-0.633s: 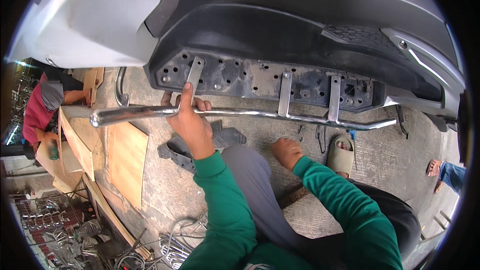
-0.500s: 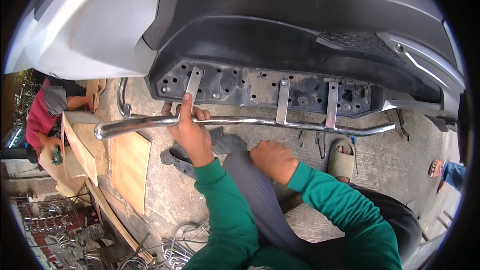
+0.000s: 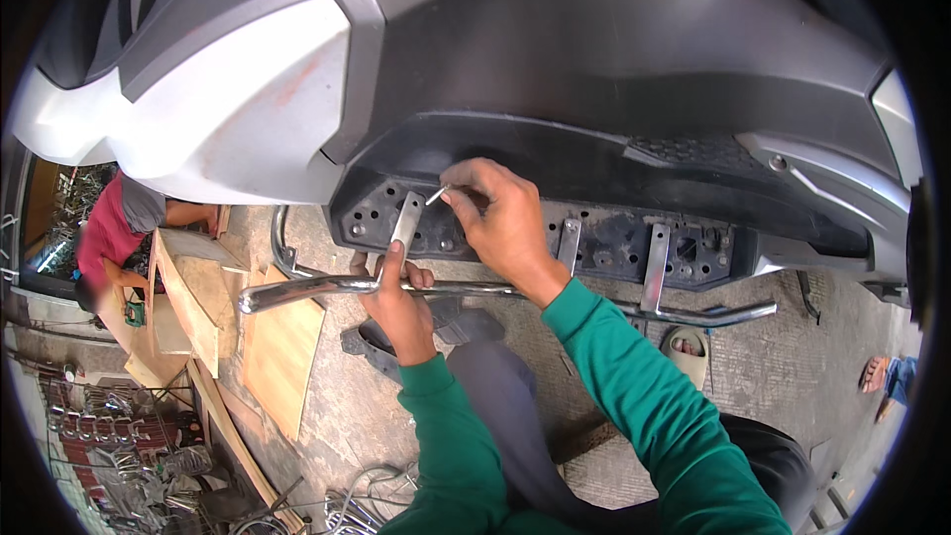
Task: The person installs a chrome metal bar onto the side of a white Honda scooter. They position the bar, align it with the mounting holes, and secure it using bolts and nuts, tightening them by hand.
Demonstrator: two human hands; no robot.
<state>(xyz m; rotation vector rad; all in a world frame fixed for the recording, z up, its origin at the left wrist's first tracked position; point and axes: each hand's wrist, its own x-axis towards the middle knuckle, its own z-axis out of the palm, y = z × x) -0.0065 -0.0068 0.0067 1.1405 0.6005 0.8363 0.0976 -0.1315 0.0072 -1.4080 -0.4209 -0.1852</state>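
A chrome tubular bar [image 3: 475, 288] with flat metal brackets runs along the edge of a scooter's black footboard [image 3: 616, 260], which is full of holes. My left hand [image 3: 398, 309] grips the bar near its left end, the thumb pressed on the left bracket [image 3: 407, 216]. That bracket's holed tip lies over the footboard. Just right of the tip, my right hand [image 3: 507, 228] pinches a small silver bolt [image 3: 437, 195] between thumb and fingers, apart from the bracket's hole. The middle bracket [image 3: 569, 243] and the right bracket [image 3: 656, 263] also rest against the footboard.
Grey and white scooter bodywork [image 3: 267, 89] overhangs the footboard. Another person in a red shirt [image 3: 107, 238] works at left beside wooden boards [image 3: 282, 367]. Metal parts [image 3: 109, 426] lie lower left, and cables [image 3: 371, 500] near my left arm. Another person's foot [image 3: 874, 374] is at right.
My right hand has come up from my knee to the left bracket, now with a bolt showing in its fingers. The left hand still holds the bar. The whole view has shifted.
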